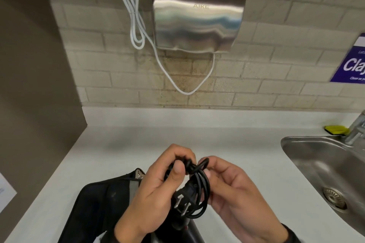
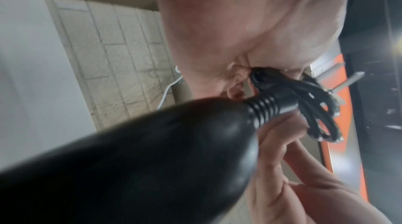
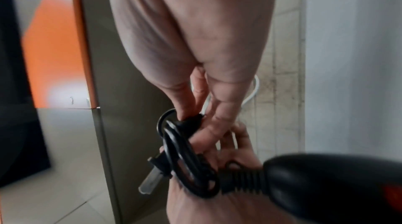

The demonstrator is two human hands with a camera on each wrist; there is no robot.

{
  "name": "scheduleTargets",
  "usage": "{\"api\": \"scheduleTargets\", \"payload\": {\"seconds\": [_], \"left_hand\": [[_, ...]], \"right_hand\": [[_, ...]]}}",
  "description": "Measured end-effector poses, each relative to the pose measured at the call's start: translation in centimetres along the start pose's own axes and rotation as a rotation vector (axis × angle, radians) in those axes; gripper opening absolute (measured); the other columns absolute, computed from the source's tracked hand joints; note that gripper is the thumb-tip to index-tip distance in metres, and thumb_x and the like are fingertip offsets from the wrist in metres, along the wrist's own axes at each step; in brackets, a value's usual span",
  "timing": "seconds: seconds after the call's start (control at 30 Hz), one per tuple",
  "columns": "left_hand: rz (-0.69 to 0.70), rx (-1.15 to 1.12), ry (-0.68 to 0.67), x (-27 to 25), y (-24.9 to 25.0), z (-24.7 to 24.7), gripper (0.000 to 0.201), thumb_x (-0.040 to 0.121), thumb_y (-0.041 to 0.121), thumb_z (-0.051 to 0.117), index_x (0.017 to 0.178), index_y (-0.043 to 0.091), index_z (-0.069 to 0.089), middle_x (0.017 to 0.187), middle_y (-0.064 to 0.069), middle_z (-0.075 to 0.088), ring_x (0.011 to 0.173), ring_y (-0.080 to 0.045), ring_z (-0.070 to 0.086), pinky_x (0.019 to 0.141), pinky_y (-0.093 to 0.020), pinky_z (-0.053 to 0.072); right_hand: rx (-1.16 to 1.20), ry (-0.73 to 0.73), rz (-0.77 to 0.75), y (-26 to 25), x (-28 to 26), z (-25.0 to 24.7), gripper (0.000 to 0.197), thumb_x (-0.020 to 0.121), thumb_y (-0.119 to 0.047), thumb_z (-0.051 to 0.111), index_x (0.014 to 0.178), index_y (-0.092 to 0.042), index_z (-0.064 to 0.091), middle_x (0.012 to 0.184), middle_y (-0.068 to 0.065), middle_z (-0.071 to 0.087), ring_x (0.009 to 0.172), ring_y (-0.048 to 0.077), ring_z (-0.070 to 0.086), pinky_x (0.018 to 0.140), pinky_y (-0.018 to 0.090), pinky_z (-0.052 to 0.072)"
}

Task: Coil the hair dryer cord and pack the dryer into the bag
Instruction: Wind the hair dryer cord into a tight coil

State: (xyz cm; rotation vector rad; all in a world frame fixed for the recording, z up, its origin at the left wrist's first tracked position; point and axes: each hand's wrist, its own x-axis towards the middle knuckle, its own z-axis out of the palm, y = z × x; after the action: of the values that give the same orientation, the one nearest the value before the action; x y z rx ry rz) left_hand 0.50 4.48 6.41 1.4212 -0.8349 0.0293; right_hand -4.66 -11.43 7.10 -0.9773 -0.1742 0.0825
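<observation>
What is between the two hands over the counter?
In the head view, the coiled black cord with its plug lies between the left hand and right hand; both hold it.

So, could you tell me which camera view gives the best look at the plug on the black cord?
The head view: the plug faces the camera, both prongs sharp, hanging from the coiled cord between the left hand and right hand. The right wrist view shows it side-on and blurred; the left wrist view shows only the prongs.
</observation>
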Motion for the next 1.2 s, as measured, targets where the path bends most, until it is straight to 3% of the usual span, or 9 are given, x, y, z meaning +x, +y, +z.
{"api": "scheduleTargets", "payload": {"seconds": [0.07,0.2,0.3,0.5,0.73,0.9,1.03,1.13,1.2], "left_hand": [[-0.041,-0.088,-0.017,0.0,-0.1,-0.1,0.052,0.090,0.064,0.047,0.097,0.014,0.059,0.093,-0.011,0.057,0.076,-0.032,0.056,0.068,-0.046,0.049],[-0.061,-0.090,0.021,-0.2,-0.1,0.1,0.045,0.087,0.061,0.053,0.095,0.018,0.062,0.106,-0.010,0.068,0.100,-0.025,0.067,0.085,-0.032,0.053],[-0.067,-0.036,0.051,-0.2,-0.1,0.3,0.041,0.087,0.060,0.055,0.095,0.020,0.063,0.095,-0.011,0.069,0.093,-0.026,0.068,0.082,-0.046,0.056],[-0.040,0.104,0.179,0.0,0.5,0.8,0.032,0.088,0.057,0.053,0.092,0.026,0.062,0.081,0.005,0.063,0.068,0.000,0.056,0.064,-0.010,0.044],[-0.101,0.041,0.247,-0.2,0.5,1.5,0.025,0.086,0.051,0.055,0.092,0.029,0.062,0.078,0.010,0.064,0.069,-0.003,0.060,0.066,-0.017,0.050],[-0.076,0.103,0.300,0.1,0.2,1.4,0.017,0.091,0.045,0.058,0.091,0.029,0.064,0.085,0.011,0.068,0.077,-0.003,0.064,0.070,-0.011,0.048],[-0.088,0.021,0.296,0.2,0.4,1.5,0.010,0.095,0.032,0.056,0.093,0.029,0.066,0.095,0.006,0.076,0.097,-0.010,0.070,0.083,-0.014,0.050],[-0.097,-0.063,0.301,0.3,0.5,1.5,0.012,0.092,0.032,0.058,0.099,0.031,0.067,0.095,0.003,0.078,0.098,-0.011,0.072,0.084,-0.012,0.049],[-0.093,-0.088,0.307,0.2,0.5,1.5,0.016,0.088,0.037,0.058,0.099,0.031,0.069,0.091,0.001,0.079,0.094,-0.013,0.073,0.082,-0.011,0.049]], "right_hand": [[0.040,-0.032,0.023,0.7,0.1,0.3,0.031,0.080,-0.016,0.080,0.103,0.000,0.068,0.077,0.013,0.069,0.064,0.018,0.066,0.063,0.026,0.056],[-0.057,0.070,0.024,1.9,0.4,0.2,0.053,0.067,-0.019,0.090,0.103,0.010,0.064,0.076,0.019,0.070,0.061,0.023,0.065,0.064,0.028,0.056],[-0.163,0.139,-0.021,1.7,0.1,0.2,0.043,0.058,-0.030,0.094,0.083,-0.003,0.072,0.069,0.017,0.072,0.058,0.020,0.066,0.062,0.025,0.055],[-0.770,0.403,-0.566,1.0,-1.4,0.2,0.028,0.070,0.001,0.068,0.086,-0.022,0.068,0.089,0.003,0.072,0.075,0.022,0.062,0.068,0.027,0.050],[-1.518,0.090,-0.782,1.6,-2.4,1.2,0.046,0.071,-0.024,0.083,0.112,-0.030,0.063,0.118,-0.014,0.057,0.094,0.011,0.056,0.079,0.016,0.045],[-1.109,0.222,-0.770,1.5,-2.7,2.0,0.016,0.077,-0.031,0.078,0.093,-0.029,0.075,0.103,-0.010,0.075,0.096,0.013,0.071,0.079,0.025,0.056],[-0.533,0.338,-0.591,1.1,-2.8,2.4,0.038,0.066,-0.054,0.083,0.086,-0.022,0.077,0.092,0.008,0.079,0.073,0.021,0.074,0.069,0.026,0.059],[-0.182,0.292,-0.468,1.2,-2.7,1.0,0.043,0.055,-0.043,0.093,0.080,-0.012,0.077,0.087,0.024,0.077,0.054,0.024,0.065,0.055,0.028,0.056],[0.109,0.157,-0.396,2.1,-2.3,-0.7,0.034,0.074,-0.025,0.086,0.096,-0.001,0.074,0.099,0.033,0.072,0.064,0.028,0.068,0.062,0.033,0.058]]}}
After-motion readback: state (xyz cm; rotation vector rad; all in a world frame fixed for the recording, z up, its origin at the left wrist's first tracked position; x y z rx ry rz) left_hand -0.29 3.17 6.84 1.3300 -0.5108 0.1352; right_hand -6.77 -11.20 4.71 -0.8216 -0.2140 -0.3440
